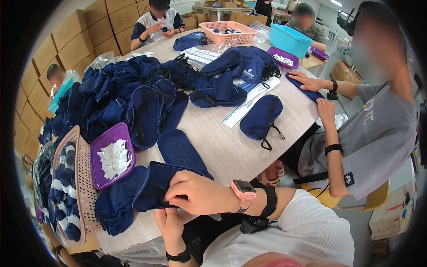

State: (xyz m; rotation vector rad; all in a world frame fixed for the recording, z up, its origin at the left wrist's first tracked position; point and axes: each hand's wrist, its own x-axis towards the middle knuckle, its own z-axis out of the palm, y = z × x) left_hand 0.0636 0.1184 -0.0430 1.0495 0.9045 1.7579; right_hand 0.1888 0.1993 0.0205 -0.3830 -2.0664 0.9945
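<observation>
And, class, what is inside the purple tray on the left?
The purple tray holds a heap of small white slips; anything underneath that heap is covered and cannot be seen.

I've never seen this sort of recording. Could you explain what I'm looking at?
There is no robot here: a person works with two bare hands. The single picture comes from a wide fisheye camera worn on their head, so straight edges bend.

The right hand, with a pink watch on its wrist, pinches a navy fabric piece. The left hand is at that piece's lower edge; its exact grip is unclear.

On the pale table lie a heap of navy fabric pieces, many with black straps, and a purple tray of white slips. A pink basket holds navy-and-white rolls. Other people sit around the table; one at the right has their own hands on a navy piece.
</observation>
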